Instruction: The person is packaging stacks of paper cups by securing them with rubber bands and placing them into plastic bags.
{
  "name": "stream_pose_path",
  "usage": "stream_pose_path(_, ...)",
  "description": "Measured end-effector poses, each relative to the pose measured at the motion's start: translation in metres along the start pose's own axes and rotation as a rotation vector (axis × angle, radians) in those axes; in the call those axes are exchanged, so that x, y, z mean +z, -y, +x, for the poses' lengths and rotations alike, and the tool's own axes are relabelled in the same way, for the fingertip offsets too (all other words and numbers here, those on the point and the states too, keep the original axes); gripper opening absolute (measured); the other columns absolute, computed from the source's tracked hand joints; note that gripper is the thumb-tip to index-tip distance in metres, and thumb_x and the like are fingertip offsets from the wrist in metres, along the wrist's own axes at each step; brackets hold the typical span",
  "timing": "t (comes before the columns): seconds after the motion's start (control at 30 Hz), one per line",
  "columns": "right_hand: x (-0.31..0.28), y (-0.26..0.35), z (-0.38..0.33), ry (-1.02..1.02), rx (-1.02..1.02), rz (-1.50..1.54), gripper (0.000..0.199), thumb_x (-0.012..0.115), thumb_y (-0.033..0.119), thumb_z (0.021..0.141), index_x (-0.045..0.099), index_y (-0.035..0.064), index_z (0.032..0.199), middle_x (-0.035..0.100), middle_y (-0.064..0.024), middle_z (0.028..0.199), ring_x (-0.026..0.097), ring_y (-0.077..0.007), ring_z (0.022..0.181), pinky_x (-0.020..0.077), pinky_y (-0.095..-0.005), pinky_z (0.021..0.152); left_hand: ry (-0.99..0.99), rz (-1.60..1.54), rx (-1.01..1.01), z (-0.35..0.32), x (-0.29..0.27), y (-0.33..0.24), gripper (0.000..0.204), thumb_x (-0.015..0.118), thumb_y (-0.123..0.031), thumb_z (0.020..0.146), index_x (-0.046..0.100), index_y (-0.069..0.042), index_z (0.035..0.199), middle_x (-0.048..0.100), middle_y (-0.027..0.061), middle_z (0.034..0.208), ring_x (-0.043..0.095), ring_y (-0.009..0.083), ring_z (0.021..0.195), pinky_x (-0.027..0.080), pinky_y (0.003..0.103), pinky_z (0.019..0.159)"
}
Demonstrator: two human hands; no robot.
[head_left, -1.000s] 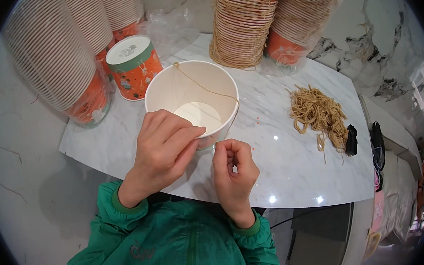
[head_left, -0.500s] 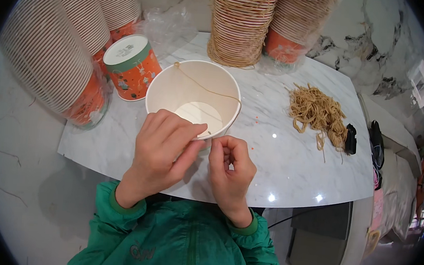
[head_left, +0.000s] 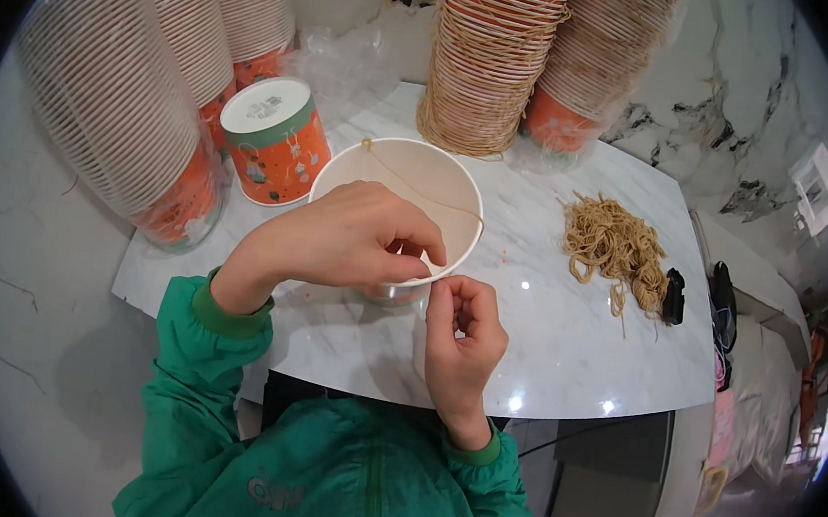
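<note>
A white-lined paper bucket (head_left: 445, 169) stands open-side up at the table's near middle. A thin tan cord (head_left: 417, 193) starts at its far rim, crosses the opening and passes over the right rim; its course outside is hidden. Reaching over the near rim from the left, my left hand (head_left: 338, 238) has its fingers curled inside the bucket and its thumb along the rim. Whatever its fingertips pinch is hidden. My right hand (head_left: 466, 336) is closed in a pinch against the outside of the near-right rim, seemingly on the cord's end, with fingertips close to the left hand's.
An orange-and-green bucket (head_left: 271, 155) stands upside down behind on the left, beside tall wrapped bucket stacks (head_left: 120, 104). At the back rises a stack with cords (head_left: 487, 70). A pile of tan cords (head_left: 610, 240) lies right, next to a black object (head_left: 674, 296).
My left hand has swung over the near rim, its fingers now inside the bucket and its forearm flatter. My right hand keeps its pinch at the rim. The whole view has shifted slightly.
</note>
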State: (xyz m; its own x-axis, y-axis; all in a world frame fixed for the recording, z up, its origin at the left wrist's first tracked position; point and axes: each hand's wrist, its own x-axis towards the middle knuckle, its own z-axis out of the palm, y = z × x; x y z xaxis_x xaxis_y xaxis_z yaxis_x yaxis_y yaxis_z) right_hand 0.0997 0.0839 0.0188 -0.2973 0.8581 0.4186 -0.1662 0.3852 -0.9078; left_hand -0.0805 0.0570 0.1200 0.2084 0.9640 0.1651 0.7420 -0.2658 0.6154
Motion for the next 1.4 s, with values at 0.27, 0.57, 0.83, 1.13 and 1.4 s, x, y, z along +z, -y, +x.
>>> stream_pose_path(0.27,-0.004,-0.002,0.003,0.053,0.020,-0.063,0.007,0.066,0.002,0.096,0.063,-0.0008,0.102,0.065,-0.0027,0.080,0.059,-0.0062,0.064,0.0461,-0.0213,0.058,0.049,-0.002,-0.067,0.002,0.001,0.004,0.009,0.067,-0.008,0.085,0.069,-0.001,0.090,0.068,0.0114,0.083,0.065,0.0269,0.071,0.049,0.036,0.065)
stream_pose_path(0.57,-0.046,-0.001,0.032,0.398,-0.434,-0.525,0.026,0.061,-0.006,0.085,0.065,0.0019,0.110,0.066,-0.0108,0.090,0.066,-0.0278,0.063,0.0524,-0.0362,0.058,-0.688,0.200,-0.136,-0.074,0.041,-0.049,0.015,0.067,0.008,0.074,0.061,-0.001,0.085,0.058,0.0121,0.076,0.059,0.0318,0.067,0.045,0.038,0.057)
stream_pose_path(0.83,-0.022,0.008,0.036,0.437,-0.279,-0.452,0.023,0.062,-0.004,0.086,0.068,0.0035,0.106,0.073,-0.0129,0.092,0.071,-0.0329,0.073,0.0544,-0.0381,0.061,-0.883,-0.440,-0.312,-0.085,0.124,-0.009,0.003,0.064,0.004,0.091,0.065,0.002,0.092,0.063,0.0032,0.085,0.059,0.0097,0.074,0.048,0.024,0.070)
stream_pose_path(1.13,-0.011,0.023,0.054,0.668,-0.177,-0.377,0.018,0.076,0.010,0.085,0.075,0.0067,0.102,0.073,-0.0100,0.097,0.070,-0.0311,0.070,0.0535,-0.0354,0.062,-1.021,-0.483,-0.226,-0.059,0.129,0.002,0.008,0.065,0.003,0.091,0.068,0.003,0.098,0.064,0.0071,0.098,0.063,0.0140,0.084,0.052,0.026,0.074)
stream_pose_path(1.4,-0.007,0.023,0.039,0.601,0.057,-0.098,0.015,0.072,0.003,0.089,0.073,-0.0008,0.103,0.071,-0.0083,0.100,0.066,-0.0149,0.076,0.0504,-0.0279,0.062,-1.059,-0.538,-0.251,-0.061,0.141,-0.006,0.012,0.065,0.003,0.092,0.072,0.003,0.102,0.064,0.0076,0.098,0.063,0.0135,0.086,0.051,0.025,0.073)
